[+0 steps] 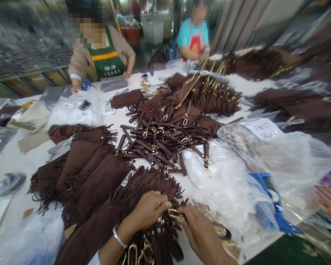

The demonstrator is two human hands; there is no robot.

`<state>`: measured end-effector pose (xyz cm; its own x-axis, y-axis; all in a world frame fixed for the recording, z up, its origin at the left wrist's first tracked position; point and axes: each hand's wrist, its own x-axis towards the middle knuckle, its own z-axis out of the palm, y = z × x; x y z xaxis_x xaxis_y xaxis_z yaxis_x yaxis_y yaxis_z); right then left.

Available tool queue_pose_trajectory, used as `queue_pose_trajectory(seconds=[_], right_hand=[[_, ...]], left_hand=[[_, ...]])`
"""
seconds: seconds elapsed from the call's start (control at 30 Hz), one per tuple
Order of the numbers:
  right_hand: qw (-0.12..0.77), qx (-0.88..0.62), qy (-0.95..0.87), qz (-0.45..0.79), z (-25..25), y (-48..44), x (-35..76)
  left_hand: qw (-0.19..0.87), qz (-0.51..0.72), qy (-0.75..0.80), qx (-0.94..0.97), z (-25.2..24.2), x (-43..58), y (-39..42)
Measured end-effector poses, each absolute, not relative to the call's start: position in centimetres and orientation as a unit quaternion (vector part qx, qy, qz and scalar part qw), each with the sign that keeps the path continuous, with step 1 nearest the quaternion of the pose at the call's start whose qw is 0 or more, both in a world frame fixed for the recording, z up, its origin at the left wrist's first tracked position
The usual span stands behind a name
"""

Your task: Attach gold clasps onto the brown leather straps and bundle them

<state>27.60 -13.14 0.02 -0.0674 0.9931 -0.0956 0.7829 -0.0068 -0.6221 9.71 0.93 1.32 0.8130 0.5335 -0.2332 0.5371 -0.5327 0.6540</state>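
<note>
My left hand is closed on a bundle of brown suede fringed straps with gold clasps, near the table's front edge. My right hand pinches a gold clasp at the top of that bundle, its fingertips touching those of the left hand. A silver bangle circles my left wrist. Brown fringe spreads out just behind both hands.
A heap of loose brown straps with clasps lies mid-table. Flat fringed suede pieces are stacked at left. Clear plastic bags cover the right side. Two people work at the far edge; another person's hand shows at right.
</note>
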Motion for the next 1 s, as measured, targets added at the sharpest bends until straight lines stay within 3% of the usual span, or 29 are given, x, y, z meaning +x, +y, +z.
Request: queue_pose_trajectory(seconds=[0.17,0.37,0.6,0.77,1.0], right_hand=[[0.314,-0.672,-0.536,0.402,1.4,-15.7,23.7],[0.381,-0.691,-0.508,0.346,-0.5,-17.1,18.0],[0.357,-0.568,-0.639,0.377,-0.2,-15.9,23.2],[0.282,-0.704,-0.546,0.357,-1.4,-11.7,26.6],[0.180,-0.716,-0.575,0.353,-3.3,-9.1,24.8]], left_hand=[[0.370,0.041,0.264,0.890,2.0,9.4,0.8],[0.384,0.052,0.163,0.907,3.3,9.1,0.5],[0.312,0.008,0.231,0.921,3.3,9.5,0.2],[0.298,0.021,0.240,0.924,3.3,9.7,-0.1],[0.259,0.036,0.285,0.922,2.8,9.8,0.0]])
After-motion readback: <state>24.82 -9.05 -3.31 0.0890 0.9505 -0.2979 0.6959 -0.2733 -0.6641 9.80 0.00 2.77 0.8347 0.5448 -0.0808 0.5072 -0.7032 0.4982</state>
